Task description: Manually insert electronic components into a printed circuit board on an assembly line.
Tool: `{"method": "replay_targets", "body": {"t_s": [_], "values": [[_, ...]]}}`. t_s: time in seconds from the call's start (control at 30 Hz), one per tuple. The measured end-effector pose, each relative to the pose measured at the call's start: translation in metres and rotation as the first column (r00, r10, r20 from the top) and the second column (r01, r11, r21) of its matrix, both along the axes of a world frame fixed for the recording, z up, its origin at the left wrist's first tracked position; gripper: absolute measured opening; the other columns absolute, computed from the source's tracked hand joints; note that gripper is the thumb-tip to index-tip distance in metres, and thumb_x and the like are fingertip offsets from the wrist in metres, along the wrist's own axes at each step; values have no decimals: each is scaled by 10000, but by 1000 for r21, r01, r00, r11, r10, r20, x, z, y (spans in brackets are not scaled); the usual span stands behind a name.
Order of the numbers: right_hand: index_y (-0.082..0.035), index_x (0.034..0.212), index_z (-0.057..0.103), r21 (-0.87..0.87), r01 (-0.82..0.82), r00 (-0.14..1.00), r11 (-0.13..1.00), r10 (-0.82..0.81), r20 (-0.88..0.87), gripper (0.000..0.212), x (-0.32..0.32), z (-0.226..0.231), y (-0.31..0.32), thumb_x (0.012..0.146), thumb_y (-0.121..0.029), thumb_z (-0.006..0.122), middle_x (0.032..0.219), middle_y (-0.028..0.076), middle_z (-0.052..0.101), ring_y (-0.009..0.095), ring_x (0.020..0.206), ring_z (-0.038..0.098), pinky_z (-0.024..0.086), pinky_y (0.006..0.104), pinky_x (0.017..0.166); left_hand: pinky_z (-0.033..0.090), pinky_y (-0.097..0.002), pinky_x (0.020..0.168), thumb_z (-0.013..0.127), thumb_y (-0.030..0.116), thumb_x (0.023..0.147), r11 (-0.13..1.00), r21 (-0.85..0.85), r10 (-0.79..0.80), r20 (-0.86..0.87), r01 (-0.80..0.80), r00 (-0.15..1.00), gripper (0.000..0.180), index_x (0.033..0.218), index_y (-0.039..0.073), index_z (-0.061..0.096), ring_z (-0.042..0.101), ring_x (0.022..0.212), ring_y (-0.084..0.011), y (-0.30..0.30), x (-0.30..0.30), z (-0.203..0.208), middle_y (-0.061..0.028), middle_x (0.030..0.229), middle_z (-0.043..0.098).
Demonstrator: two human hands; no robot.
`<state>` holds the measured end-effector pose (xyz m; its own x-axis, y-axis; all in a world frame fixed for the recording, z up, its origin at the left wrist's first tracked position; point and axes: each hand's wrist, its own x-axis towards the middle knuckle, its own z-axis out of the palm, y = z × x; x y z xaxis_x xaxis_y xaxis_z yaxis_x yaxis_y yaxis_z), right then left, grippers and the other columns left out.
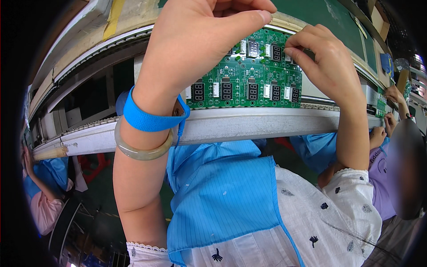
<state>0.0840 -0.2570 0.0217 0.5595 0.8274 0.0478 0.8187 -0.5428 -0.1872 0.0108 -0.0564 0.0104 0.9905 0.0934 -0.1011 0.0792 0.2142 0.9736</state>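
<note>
A green circuit board panel (239, 84) lies on the conveyor in front of me, carrying rows of small black digit displays (252, 91) and white connectors (267, 91). My left hand (200, 40) is raised over the panel's far left part and hides some of it. Its thumb and fingers come together past the panel's far edge; whatever may be between them is too small to make out. At the panel's far right, my right hand (322, 58) pinches close above a display and a white connector. Its fingertips cover what they hold, if anything.
A metal conveyor rail (249, 122) runs across between my body and the panel. Beyond it is a green surface (311, 13). At the right, another person's hands (391, 120) work beside a further board (381, 104); another person's arm (42, 182) shows at the far left.
</note>
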Motion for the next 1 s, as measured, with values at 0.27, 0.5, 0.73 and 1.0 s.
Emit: {"method": "replay_targets", "body": {"t_s": [0.27, 0.5, 0.73, 1.0], "values": [[-25, 819, 631, 4, -51, 997, 999, 51, 65, 71, -3, 1, 3, 787, -85, 649, 798, 101, 591, 291, 801, 542, 446, 380, 694, 459, -153, 631, 651, 18, 850, 1000, 24, -6, 14, 6, 1000, 130, 975, -19, 650, 565, 706, -37, 1, -1, 1, -16, 825, 638], [-19, 835, 617, -1, -45, 994, 999, 45, 96, 75, -6, -2, 4, 794, -78, 639, 807, 109, 583, 294, 802, 540, 442, 383, 690, 473, -161, 646, 657, 16, 843, 998, 60, 3, 25, -4, 1000, 131, 969, -19, 661, 574, 716, -45, 2, -2, 2, -26, 834, 647], [-16, 844, 610, 7, -44, 994, 999, 43, 98, 84, -7, -2, 3, 796, -80, 637, 806, 110, 573, 293, 800, 538, 441, 378, 688, 493, -178, 670, 660, 16, 837, 998, 59, -8, 11, 7, 1000, 143, 975, -22, 666, 594, 737, -62, 1, -2, 3, -43, 845, 661], [-16, 843, 601, 16, -36, 996, 999, 35, 81, 85, -7, -3, 3, 797, -79, 635, 817, 107, 570, 293, 807, 539, 439, 377, 698, 493, -180, 670, 659, 20, 839, 996, 88, -2, 17, 1, 1000, 141, 972, -25, 667, 594, 736, -64, 2, -1, 4, -47, 845, 661]]}}
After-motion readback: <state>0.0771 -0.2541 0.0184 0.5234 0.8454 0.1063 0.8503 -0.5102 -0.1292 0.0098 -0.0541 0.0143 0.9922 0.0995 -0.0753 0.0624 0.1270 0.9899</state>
